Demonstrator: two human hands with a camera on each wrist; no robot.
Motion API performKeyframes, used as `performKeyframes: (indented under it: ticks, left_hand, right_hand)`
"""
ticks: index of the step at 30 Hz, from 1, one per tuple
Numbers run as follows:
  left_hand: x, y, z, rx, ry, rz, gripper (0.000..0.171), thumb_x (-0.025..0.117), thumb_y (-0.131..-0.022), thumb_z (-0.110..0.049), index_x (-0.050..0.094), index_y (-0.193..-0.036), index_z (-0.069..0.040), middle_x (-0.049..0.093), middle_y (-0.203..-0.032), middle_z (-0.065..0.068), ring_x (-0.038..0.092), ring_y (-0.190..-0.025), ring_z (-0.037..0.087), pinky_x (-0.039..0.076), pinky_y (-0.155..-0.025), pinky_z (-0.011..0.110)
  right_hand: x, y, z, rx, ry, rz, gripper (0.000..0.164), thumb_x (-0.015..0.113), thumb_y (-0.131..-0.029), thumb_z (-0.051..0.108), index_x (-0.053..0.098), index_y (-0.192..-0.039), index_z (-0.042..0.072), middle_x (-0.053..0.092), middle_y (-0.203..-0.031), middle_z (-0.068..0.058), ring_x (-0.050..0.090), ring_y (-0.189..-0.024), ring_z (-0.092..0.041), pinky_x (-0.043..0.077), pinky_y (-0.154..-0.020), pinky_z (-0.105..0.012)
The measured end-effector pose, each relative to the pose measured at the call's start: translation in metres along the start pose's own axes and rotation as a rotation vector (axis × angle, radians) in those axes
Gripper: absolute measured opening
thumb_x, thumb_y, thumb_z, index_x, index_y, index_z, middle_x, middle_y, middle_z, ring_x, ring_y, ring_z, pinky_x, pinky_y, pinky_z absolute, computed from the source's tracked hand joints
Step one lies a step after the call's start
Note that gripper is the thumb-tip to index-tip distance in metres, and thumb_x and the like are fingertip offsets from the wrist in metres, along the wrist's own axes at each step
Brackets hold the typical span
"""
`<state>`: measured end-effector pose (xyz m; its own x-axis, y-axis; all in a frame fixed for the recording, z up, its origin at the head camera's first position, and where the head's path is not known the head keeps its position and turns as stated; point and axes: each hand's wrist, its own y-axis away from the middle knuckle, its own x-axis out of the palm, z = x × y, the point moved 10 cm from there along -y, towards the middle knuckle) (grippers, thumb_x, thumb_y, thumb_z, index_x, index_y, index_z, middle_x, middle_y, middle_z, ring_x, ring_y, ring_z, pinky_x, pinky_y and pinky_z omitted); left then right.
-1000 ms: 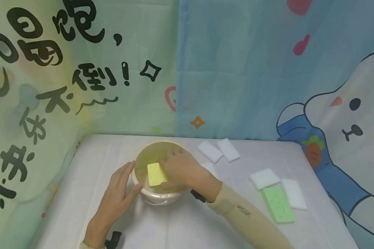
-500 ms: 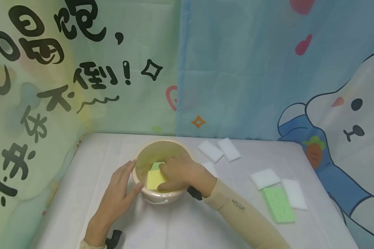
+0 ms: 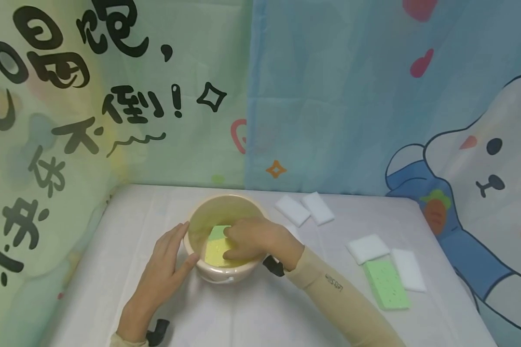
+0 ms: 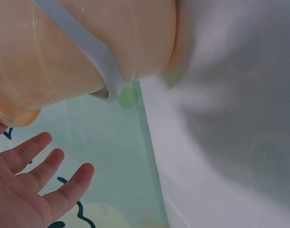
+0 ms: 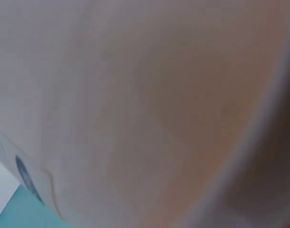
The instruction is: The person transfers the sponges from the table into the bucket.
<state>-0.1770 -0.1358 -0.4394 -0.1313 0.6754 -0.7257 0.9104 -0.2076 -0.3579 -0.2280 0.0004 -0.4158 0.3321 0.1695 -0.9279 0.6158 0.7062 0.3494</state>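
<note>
A cream-coloured bucket (image 3: 220, 273) stands on the table; a pale handle (image 4: 95, 52) crosses its side in the left wrist view. My left hand (image 3: 162, 274) touches the bucket's left rim, fingers straight and thumb spread. My right hand (image 3: 252, 241) reaches inside over the right rim and holds a yellow sponge (image 3: 215, 253) low in the bucket, its far fingers partly hidden. Just behind the yellow one shows a light green sponge (image 3: 217, 232). The right wrist view is filled by the blurred bucket wall (image 5: 135, 104), with no fingers showing.
Two white sponges (image 3: 293, 210) lie behind the bucket to the right. Farther right, more white sponges (image 3: 369, 248) lie beside a green sponge (image 3: 386, 284). A printed cloth (image 3: 321, 96) hangs behind the white-covered table (image 3: 265, 318).
My right hand has lowered the yellow sponge deeper and nearer in the bucket, so the green sponge behind it came into view. My left hand stays at the rim.
</note>
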Motion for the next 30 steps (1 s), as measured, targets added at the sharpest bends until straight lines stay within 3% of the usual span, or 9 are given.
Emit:
performKeyframes:
  ticks: [4, 7, 9, 16, 25, 30]
  left_hand:
    - [0.0, -0.001, -0.001, 0.003, 0.007, -0.001, 0.071, 0.063, -0.099, -0.035, 0.029, -0.159, -0.017, 0.036, -0.156, 0.014, 0.032, -0.142, 0.035, 0.031, -0.112, 0.058]
    - [0.0, -0.001, -0.001, 0.002, 0.007, -0.002, 0.07, 0.062, -0.1, -0.037, 0.029, -0.158, -0.016, 0.036, -0.156, 0.015, 0.032, -0.142, 0.036, 0.031, -0.112, 0.058]
    - [0.0, -0.001, -0.002, -0.001, 0.004, -0.002, 0.071, 0.062, -0.1, -0.037, 0.029, -0.158, -0.017, 0.036, -0.156, 0.015, 0.032, -0.142, 0.036, 0.031, -0.111, 0.059]
    - [0.0, -0.001, -0.002, -0.003, 0.017, -0.002, 0.071, 0.065, -0.098, -0.031, 0.029, -0.158, -0.015, 0.036, -0.156, 0.015, 0.033, -0.142, 0.038, 0.031, -0.111, 0.061]
    - [0.0, 0.0, -0.002, 0.0, 0.028, -0.009, 0.071, 0.065, -0.098, -0.029, 0.03, -0.158, -0.015, 0.036, -0.156, 0.015, 0.033, -0.141, 0.038, 0.031, -0.11, 0.061]
    - [0.0, 0.0, -0.002, -0.003, 0.025, -0.006, 0.071, 0.065, -0.098, -0.029, 0.03, -0.158, -0.014, 0.037, -0.156, 0.015, 0.033, -0.141, 0.039, 0.031, -0.11, 0.062]
  right_hand:
    - [-0.006, 0.007, -0.006, 0.019, 0.008, -0.051, 0.025, 0.063, -0.096, 0.04, 0.064, -0.099, 0.015, 0.057, -0.082, 0.003, 0.057, -0.079, -0.016, 0.051, -0.076, -0.036]
    - [-0.017, 0.018, -0.01, 0.031, 0.022, -0.125, 0.033, 0.062, -0.097, 0.039, 0.068, -0.12, 0.017, 0.065, -0.1, 0.001, 0.06, -0.087, -0.018, 0.052, -0.08, -0.038]
    - [-0.026, 0.029, -0.013, 0.037, 0.028, -0.182, 0.036, 0.062, -0.097, 0.038, 0.067, -0.126, 0.018, 0.064, -0.107, 0.0, 0.06, -0.092, -0.019, 0.051, -0.081, -0.04]
    - [-0.047, 0.07, -0.028, 0.047, 0.069, -0.334, 0.022, 0.062, -0.095, 0.029, 0.067, -0.106, 0.01, 0.054, -0.085, 0.002, 0.054, -0.079, -0.021, 0.045, -0.066, -0.034]
    - [-0.041, 0.1, -0.058, 0.137, 0.095, -0.382, 0.032, 0.064, -0.097, 0.028, 0.067, -0.119, 0.004, 0.064, -0.098, -0.005, 0.059, -0.084, -0.025, 0.051, -0.074, -0.038]
    - [-0.031, 0.112, -0.077, 0.201, 0.079, -0.398, 0.034, 0.064, -0.096, 0.027, 0.067, -0.12, 0.004, 0.066, -0.103, -0.007, 0.062, -0.088, -0.027, 0.053, -0.071, -0.04]
